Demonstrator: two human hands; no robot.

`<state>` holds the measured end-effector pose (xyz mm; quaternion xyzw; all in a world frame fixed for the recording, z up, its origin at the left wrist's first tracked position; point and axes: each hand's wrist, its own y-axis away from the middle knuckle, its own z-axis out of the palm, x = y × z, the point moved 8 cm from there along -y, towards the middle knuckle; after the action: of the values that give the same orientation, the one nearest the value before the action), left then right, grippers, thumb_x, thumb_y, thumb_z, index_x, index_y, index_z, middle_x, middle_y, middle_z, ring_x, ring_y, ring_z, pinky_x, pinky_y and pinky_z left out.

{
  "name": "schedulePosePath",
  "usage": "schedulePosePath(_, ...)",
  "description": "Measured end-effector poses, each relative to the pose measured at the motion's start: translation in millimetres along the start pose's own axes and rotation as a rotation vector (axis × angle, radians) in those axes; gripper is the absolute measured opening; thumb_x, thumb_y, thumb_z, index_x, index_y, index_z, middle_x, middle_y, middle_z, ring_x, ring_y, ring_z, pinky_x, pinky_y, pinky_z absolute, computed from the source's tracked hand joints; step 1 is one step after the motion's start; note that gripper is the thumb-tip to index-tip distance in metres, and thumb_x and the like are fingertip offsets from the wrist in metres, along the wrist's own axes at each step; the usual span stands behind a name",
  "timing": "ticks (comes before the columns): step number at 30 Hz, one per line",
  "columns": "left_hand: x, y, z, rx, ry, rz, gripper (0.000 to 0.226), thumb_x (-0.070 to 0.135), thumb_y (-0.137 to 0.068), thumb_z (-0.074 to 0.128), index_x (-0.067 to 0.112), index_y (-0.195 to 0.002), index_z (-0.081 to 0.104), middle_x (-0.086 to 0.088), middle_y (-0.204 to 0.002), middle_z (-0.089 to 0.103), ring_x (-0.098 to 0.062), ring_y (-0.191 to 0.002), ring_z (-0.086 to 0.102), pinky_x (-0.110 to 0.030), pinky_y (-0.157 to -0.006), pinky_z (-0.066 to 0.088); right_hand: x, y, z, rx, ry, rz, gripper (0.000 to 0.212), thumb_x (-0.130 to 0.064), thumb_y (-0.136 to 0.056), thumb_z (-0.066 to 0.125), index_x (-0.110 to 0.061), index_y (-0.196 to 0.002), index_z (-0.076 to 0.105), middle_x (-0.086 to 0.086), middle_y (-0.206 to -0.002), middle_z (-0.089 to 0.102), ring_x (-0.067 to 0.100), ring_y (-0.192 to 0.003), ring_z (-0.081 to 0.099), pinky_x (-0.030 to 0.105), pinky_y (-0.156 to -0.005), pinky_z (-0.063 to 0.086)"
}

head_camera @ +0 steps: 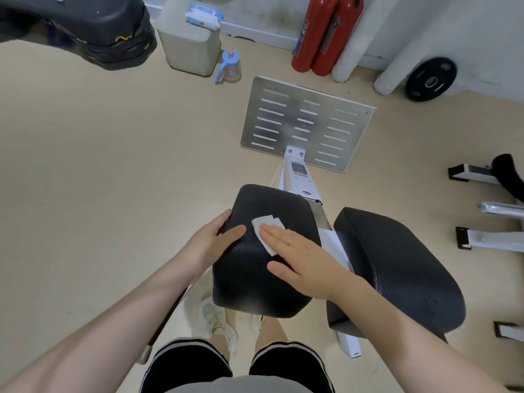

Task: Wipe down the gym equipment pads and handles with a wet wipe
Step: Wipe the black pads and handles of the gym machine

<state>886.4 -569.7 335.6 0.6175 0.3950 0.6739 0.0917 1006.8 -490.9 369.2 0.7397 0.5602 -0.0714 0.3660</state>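
A person stands over a black, rounded, textured vinyl pad [263, 251] mounted on a white metal machine frame [297, 177], seen from above. The right hand [300, 256] lies flat on the top of this pad with its fingers straight and close together, pressing a white wet wipe [265, 225] against the vinyl; the wipe's far and left edges stick out from under the fingertips, and a gold ring shows on one finger. The left hand [215, 236] grips the pad's left edge, thumb resting on the upper surface and fingers curled over the far-left corner. Just to the right of this pad sits a second black textured pad [402, 268], larger and set at an angle, not touched by either hand. Beyond the pads the frame runs to a slotted silver metal footplate [306, 123] lying on the beige floor [99, 165]. Against the far wall stand two red fire extinguishers [326, 35], a grey lidded bin [190, 49] with a blue-and-white pack of wipes [204, 15] on its lid, and a small blue-lidded cup [231, 66] beside the bin. A black weight plate [431, 79] leans at the far right. Black shorts and white trainers appear below at the near edge.
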Motion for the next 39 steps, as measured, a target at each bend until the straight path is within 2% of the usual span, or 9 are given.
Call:
schedulePosePath(4, -9, 0, -1, -0.088, 0.038, 0.03, 0.042, 0.022, -0.094, 0.051, 0.041, -0.129, 0.04, 0.031, -0.11, 0.055, 0.016, -0.095, 0.055, 0.0, -0.073, 0.042, 5, -45, -7, -0.009, -0.08, 0.121, 0.055, -0.044, -0.098, 0.031, -0.019, -0.146, 0.024, 0.003, -0.151, 0.032, 0.02, -0.134, 0.034, 0.036, -0.113, 0.025)
schedulePosePath(7, -15, 3, -8, -0.118, -0.103, 0.108, 0.055, 0.025, -0.093, 0.052, 0.036, -0.142, 0.03, 0.024, -0.129, 0.049, 0.01, -0.113, 0.047, -0.005, -0.088, 0.039, 9, -83, -12, -0.041, -0.126, 0.183, 0.047, -0.04, -0.099, 0.03, -0.014, -0.138, 0.032, 0.011, -0.136, 0.047, 0.026, -0.116, 0.049, 0.043, -0.098, 0.039)
schedulePosePath(12, -28, -2, -14, -0.191, -0.1, 0.139, 0.044, 0.022, -0.096, 0.044, 0.038, -0.136, 0.036, 0.032, -0.123, 0.051, 0.001, -0.124, 0.045, -0.009, -0.092, 0.038, 9, -105, -12, -0.085, -0.172, 0.295, 0.039, -0.038, -0.1, 0.024, -0.012, -0.121, 0.045, 0.01, -0.122, 0.053, 0.027, -0.113, 0.049, 0.035, -0.089, 0.036)
schedulePosePath(14, -36, 0, -9, -0.287, -0.035, 0.247, 0.038, 0.016, -0.099, 0.037, 0.019, -0.137, 0.04, 0.015, -0.128, 0.051, -0.016, -0.129, 0.041, -0.024, -0.099, 0.038, -3, -93, -11, -0.037, -0.163, 0.257, 0.042, -0.037, -0.1, 0.026, -0.011, -0.129, 0.042, 0.01, -0.13, 0.051, 0.027, -0.115, 0.049, 0.038, -0.096, 0.037)
schedulePosePath(16, -42, -2, -13, -0.238, 0.084, 0.199, 0.031, 0.027, -0.1, 0.034, 0.018, -0.126, 0.05, 0.005, -0.133, 0.051, -0.011, -0.119, 0.048, -0.025, -0.097, 0.036, -23, -72, -8, 0.059, -0.131, 0.189, 0.046, -0.037, -0.099, 0.03, -0.014, -0.138, 0.036, 0.007, -0.14, 0.045, 0.024, -0.124, 0.043, 0.038, -0.105, 0.033)
schedulePosePath(19, -37, 6, -9, -0.25, 0.208, 0.046, 0.052, 0.062, -0.084, 0.026, 0.036, -0.122, 0.05, 0.023, -0.123, 0.058, 0.008, -0.114, 0.05, -0.019, -0.098, 0.035, -52, -38, 9, 0.145, 0.056, 0.132, 0.063, -0.048, -0.097, 0.023, -0.013, -0.149, 0.015, 0.002, -0.157, 0.016, 0.015, -0.143, 0.013, 0.024, -0.114, 0.003)
schedulePosePath(23, -39, 11, -9, -0.3, 0.187, 0.073, 0.073, 0.065, -0.081, 0.012, 0.031, -0.141, 0.036, 0.018, -0.139, 0.044, 0.004, -0.128, 0.04, -0.014, -0.104, 0.03, -70, -22, 37, 0.182, 0.207, 0.175, 0.082, -0.064, -0.085, -0.002, -0.014, -0.149, 0.001, 0.002, -0.158, -0.003, 0.016, -0.145, -0.006, 0.029, -0.109, -0.019)
schedulePosePath(32, -39, 7, -14, -0.299, 0.283, 0.086, 0.083, 0.073, -0.084, 0.007, 0.022, -0.14, 0.04, 0.003, -0.14, 0.05, -0.008, -0.132, 0.041, -0.035, -0.114, 0.027, -59, -83, 16, 0.289, 0.177, 0.317, 0.069, -0.053, -0.096, 0.023, -0.004, -0.144, 0.024, 0.011, -0.152, 0.027, 0.022, -0.141, 0.02, 0.033, -0.117, 0.011)
schedulePosePath(39, -41, 7, -5, -0.295, 0.23, 0.061, 0.079, 0.069, -0.084, 0.009, 0.024, -0.145, 0.031, 0.012, -0.148, 0.037, -0.001, -0.136, 0.031, -0.029, -0.116, 0.019, -48, -5, 40, 0.397, 0.239, 0.408, 0.074, -0.057, -0.09, 0.02, -0.008, -0.145, 0.027, 0.009, -0.151, 0.031, 0.021, -0.141, 0.025, 0.038, -0.112, 0.008)
